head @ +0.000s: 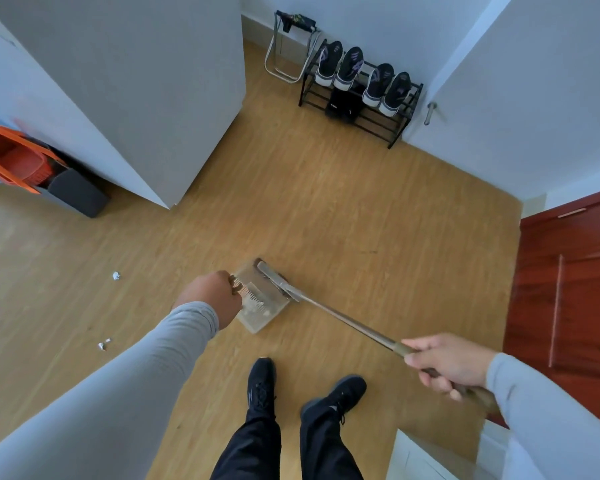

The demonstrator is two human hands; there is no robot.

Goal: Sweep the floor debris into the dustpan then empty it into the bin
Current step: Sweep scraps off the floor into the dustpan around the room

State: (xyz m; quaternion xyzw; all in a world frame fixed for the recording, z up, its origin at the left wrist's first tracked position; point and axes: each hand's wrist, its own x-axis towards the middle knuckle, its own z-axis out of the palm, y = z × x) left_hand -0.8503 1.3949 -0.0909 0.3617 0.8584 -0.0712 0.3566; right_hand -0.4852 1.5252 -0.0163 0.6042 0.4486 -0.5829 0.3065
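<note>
A translucent beige dustpan (pixel 261 306) with a row of comb teeth rests on the wooden floor just ahead of my feet. My left hand (pixel 212 296) is closed on its left edge beside the teeth. A long metal handle (pixel 343 322) runs from a bracket on the pan's far side back to my right hand (pixel 445 363), which grips its brown end. Two bits of white crumpled paper lie to the left: one (pixel 116 275) farther out, one (pixel 104 344) nearer. No broom head is visible.
A dark grey container (pixel 78 195) and an orange basket (pixel 13 161) stand at the left behind a white cabinet (pixel 174 98). A shoe rack (pixel 361 98) and folding stool (pixel 291 46) line the far wall. A red-brown door (pixel 575 289) is at right.
</note>
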